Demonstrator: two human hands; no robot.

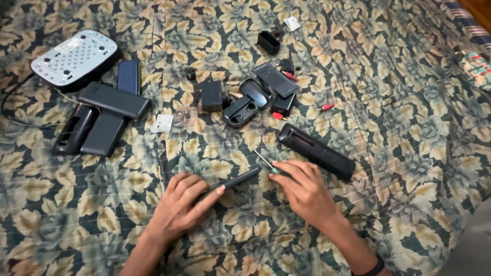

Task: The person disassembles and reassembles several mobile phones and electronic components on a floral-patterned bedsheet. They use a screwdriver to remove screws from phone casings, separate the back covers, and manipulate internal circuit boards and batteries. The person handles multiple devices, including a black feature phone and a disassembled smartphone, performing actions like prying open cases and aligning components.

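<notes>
Black slim remote (232, 182) lies near centre on the quilt (399, 153), left hand (179, 207) clamped around it. Right hand (302, 189) pinches a small screwdriver (266, 161), tip pointing far-left. I'd steady the remote flat and keep the driver square to the seam.

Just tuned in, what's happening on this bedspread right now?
A person is working over a floral bedspread. The left hand holds a slim dark remote flat against the cloth. The right hand grips a small screwdriver, its tip pointing up and left, close to the remote's far end. A longer black remote lies just beyond the right hand. Further back sit scattered black cases and parts, and at upper left a grey perforated device beside stacked dark boxes.
</notes>
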